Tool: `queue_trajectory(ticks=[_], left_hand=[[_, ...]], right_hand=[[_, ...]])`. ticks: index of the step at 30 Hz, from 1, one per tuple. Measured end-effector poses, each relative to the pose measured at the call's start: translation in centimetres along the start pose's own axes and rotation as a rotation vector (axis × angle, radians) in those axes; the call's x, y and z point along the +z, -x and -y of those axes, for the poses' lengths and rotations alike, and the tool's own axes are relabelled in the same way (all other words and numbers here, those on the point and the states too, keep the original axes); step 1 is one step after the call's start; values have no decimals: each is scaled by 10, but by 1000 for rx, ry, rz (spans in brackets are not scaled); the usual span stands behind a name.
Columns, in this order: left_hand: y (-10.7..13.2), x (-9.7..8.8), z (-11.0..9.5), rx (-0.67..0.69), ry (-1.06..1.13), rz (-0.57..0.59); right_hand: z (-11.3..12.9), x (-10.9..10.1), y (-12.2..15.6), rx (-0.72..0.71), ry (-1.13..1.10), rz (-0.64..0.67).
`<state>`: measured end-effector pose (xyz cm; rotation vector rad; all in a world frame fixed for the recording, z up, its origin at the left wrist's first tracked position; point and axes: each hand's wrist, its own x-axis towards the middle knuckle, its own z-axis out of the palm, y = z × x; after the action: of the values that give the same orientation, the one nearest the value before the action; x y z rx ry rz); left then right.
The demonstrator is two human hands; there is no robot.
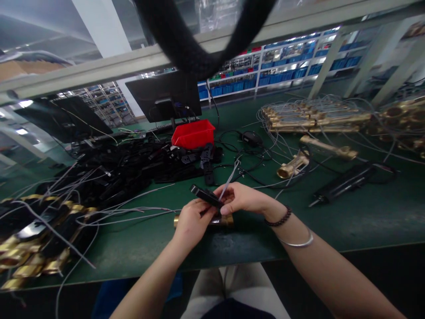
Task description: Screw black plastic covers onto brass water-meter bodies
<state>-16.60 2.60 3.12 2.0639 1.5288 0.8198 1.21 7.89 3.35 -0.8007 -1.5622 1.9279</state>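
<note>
Close to the bench's front edge, my left hand (194, 221) and my right hand (239, 198) meet at a black plastic housing (206, 195), tilted up over a brass pipe fitting (227, 220). Fingers of both hands close around the housing; parts of the fingertips are hidden. A grey cable (229, 178) rises past my right fingers. The brass fitting lies across the green bench under my hands, partly covered by them.
Finished-looking brass pieces with cables (43, 239) lie at left, beside a heap of black parts (133, 164). A red bin (193, 134) stands behind. On the right are an electric screwdriver (345, 184), loose brass fittings (294, 166) and stacked brass fittings (315, 117).
</note>
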Motion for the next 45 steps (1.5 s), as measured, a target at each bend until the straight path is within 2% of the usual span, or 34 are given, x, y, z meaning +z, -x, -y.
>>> queue_trajectory(ticks=[3,6,11,18,24,28,31,35,39,45], left_hand=[[1,2,0,-80,-86,-42],[9,-1,6,-117,-129,-109],[24,-8,27,-57,-17,-219],[21,-5,37,-2,61,-297],[24,-25,44,-116,63,-200],[19,-24,49,-214,145,-197],[15,-19,50,-184,222,-199],[16,-19,49,-127,161,-83],[17,-18,46,-145,98,-111],[16,-12,46,-133,103,-167]], right_hand=[[-1,1,0,4,64,24],[-2,0,-1,0,140,-18],[0,0,0,17,249,-78],[-4,7,-2,96,375,-13],[-5,4,-3,19,443,-31],[-10,2,-7,3,423,-68],[-14,1,-11,-11,445,-52],[-15,1,-12,12,491,-44],[-13,5,-10,8,608,-73],[-16,20,-14,32,722,-238]])
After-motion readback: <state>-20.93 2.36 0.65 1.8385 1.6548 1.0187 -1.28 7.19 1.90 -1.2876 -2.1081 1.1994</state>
